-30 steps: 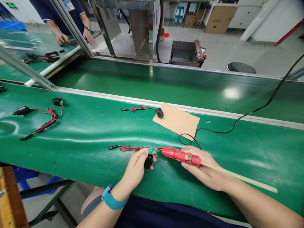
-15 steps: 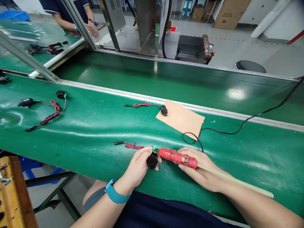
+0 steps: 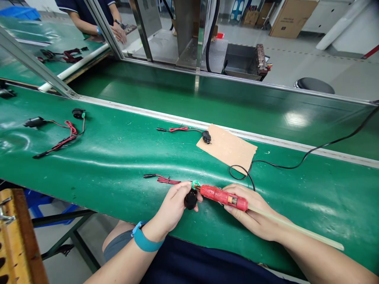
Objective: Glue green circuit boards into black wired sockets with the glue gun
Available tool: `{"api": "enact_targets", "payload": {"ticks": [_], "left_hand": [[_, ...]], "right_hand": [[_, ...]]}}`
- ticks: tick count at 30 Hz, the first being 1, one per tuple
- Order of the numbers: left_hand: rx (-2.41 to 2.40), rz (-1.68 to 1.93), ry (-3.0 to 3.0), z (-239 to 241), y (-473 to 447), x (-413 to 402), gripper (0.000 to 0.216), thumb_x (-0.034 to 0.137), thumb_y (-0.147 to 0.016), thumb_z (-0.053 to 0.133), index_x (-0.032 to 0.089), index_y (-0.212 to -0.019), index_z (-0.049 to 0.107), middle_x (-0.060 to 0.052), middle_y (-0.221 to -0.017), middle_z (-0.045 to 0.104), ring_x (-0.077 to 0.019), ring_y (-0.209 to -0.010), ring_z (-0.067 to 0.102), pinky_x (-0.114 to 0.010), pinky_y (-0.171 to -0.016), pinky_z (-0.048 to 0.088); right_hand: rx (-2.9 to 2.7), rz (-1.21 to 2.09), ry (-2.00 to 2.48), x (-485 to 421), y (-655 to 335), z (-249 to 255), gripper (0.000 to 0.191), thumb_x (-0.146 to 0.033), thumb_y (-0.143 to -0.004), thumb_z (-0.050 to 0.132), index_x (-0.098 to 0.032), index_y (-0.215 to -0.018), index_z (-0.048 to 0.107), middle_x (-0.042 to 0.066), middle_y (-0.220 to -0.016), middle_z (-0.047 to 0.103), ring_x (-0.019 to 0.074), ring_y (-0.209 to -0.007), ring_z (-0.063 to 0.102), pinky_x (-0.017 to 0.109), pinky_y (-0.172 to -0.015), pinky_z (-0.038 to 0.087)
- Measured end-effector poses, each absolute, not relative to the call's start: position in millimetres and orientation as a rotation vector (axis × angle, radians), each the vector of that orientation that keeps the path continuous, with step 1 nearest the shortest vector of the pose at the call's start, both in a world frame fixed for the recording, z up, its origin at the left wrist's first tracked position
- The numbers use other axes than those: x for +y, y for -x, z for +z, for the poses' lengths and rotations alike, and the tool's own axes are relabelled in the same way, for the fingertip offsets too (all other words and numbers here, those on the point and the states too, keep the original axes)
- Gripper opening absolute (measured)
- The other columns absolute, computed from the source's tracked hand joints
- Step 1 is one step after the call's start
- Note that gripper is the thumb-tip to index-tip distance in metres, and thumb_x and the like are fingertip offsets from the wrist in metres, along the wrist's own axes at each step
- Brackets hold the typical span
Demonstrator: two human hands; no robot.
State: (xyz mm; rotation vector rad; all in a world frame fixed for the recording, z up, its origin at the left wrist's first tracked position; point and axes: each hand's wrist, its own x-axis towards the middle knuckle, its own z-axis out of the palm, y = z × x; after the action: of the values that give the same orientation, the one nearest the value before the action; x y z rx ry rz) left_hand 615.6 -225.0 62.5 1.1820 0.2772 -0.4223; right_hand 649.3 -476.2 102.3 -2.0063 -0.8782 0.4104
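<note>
My left hand grips a round black plug part with a small green circuit board at its top. A bundled red-and-black cable runs left from it across the mat to a black connector. In my right hand is a red hot glue gun, its nozzle at the green board. Whether the tip touches the board I cannot tell. A pale glue stick sticks out of the gun's rear, along my right forearm.
Beyond my hands, a brown cardboard piece carries a black plug with its cable. More cabled plugs lie at the left. The gun's black cord crosses the right side. A metal-framed ledge bounds the green bench; a co-worker's hands are behind it.
The view has shifted slightly, moving the whole scene a little. Both hands, the plug part and the glue gun keep the same positions relative to each other.
</note>
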Motion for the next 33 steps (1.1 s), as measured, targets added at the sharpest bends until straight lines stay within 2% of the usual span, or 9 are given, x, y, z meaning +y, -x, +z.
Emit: {"api": "enact_targets", "payload": {"ticks": [5, 13, 27, 33], "left_hand": [[0.278, -0.42, -1.189, 61.4, -614.7, -224.7, 0.036, 0.042, -0.101, 0.048, 0.014, -0.085, 0.064, -0.009, -0.081, 0.075, -0.0169, -0.06, 0.064, -0.031, -0.063, 0.05], [0.301, -0.423, -1.161, 61.7, -611.7, -225.3, 0.025, 0.043, -0.102, 0.05, 0.021, -0.09, 0.051, -0.003, -0.081, 0.075, -0.0156, -0.06, 0.064, -0.03, -0.063, 0.048], [0.207, -0.323, -1.53, 68.0, -609.6, -226.6, 0.029, 0.044, -0.104, 0.044, 0.021, -0.088, 0.053, -0.003, -0.089, 0.072, -0.0143, -0.065, 0.062, -0.03, -0.067, 0.048], [0.167, -0.288, -1.659, 67.6, -608.1, -226.9, 0.025, 0.04, -0.104, 0.043, 0.023, -0.088, 0.05, 0.0, -0.082, 0.064, -0.0153, -0.068, 0.06, -0.029, -0.067, 0.05]], "right_hand": [[-0.877, 0.433, 2.033, -476.6, -650.7, 102.7, 0.022, -0.027, -0.102, 0.055, -0.023, -0.124, 0.058, 0.009, -0.112, 0.065, 0.0229, -0.103, 0.063, 0.039, -0.09, 0.054], [-0.872, 0.446, 2.064, -478.4, -649.9, 104.9, 0.021, -0.028, -0.102, 0.056, -0.023, -0.122, 0.058, 0.008, -0.111, 0.065, 0.0217, -0.1, 0.064, 0.037, -0.087, 0.055], [-0.944, 0.468, 2.1, -480.4, -651.2, 115.5, 0.019, -0.023, -0.103, 0.052, -0.021, -0.12, 0.057, 0.01, -0.108, 0.066, 0.0216, -0.096, 0.063, 0.037, -0.083, 0.054], [-0.954, 0.486, 2.153, -480.8, -649.9, 116.6, 0.016, -0.025, -0.102, 0.053, -0.021, -0.116, 0.057, 0.009, -0.107, 0.065, 0.0211, -0.094, 0.062, 0.036, -0.081, 0.053]]}}
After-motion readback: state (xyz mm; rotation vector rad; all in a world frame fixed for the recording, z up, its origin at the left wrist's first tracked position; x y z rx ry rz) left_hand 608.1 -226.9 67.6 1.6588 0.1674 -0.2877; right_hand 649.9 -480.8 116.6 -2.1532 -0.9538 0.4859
